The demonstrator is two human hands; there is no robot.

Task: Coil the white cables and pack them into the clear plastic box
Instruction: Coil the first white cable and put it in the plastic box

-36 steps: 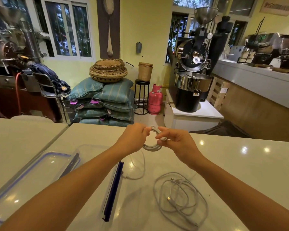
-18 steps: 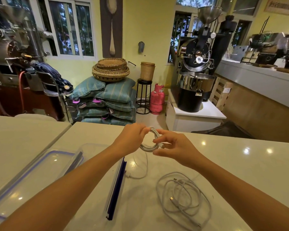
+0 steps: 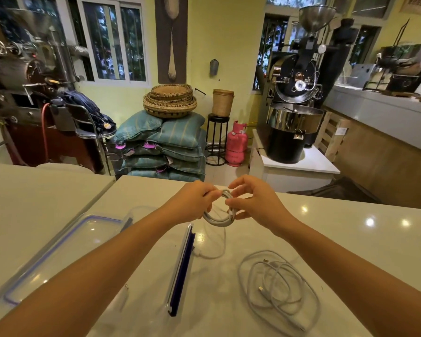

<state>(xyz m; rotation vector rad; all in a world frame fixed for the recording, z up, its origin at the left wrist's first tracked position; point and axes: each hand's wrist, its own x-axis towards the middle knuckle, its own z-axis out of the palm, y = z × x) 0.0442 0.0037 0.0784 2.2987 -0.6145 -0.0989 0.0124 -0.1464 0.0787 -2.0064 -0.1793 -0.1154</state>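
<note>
I hold a small coil of white cable (image 3: 217,218) above the counter between both hands. My left hand (image 3: 192,200) grips its left side. My right hand (image 3: 255,203) pinches the right side with thumb and fingers. The coil's loose tail (image 3: 220,249) hangs down and curls on the counter. A second white cable (image 3: 277,288) lies in a loose tangle on the counter at lower right, connectors showing. The clear plastic box (image 3: 141,211) sits under my left forearm, with its dark blue latch (image 3: 180,268) along the right side.
The box's clear lid (image 3: 58,249) with a blue seal lies at the left, over the seam of the white counter (image 3: 350,239). Beyond the counter's far edge stand sacks, a pink gas cylinder (image 3: 236,144) and a coffee roaster (image 3: 294,117).
My right hand has shifted around the coil from its far side to its right side, fingers now more spread. The hanging tail looks a little shorter. The tangled cable has not moved.
</note>
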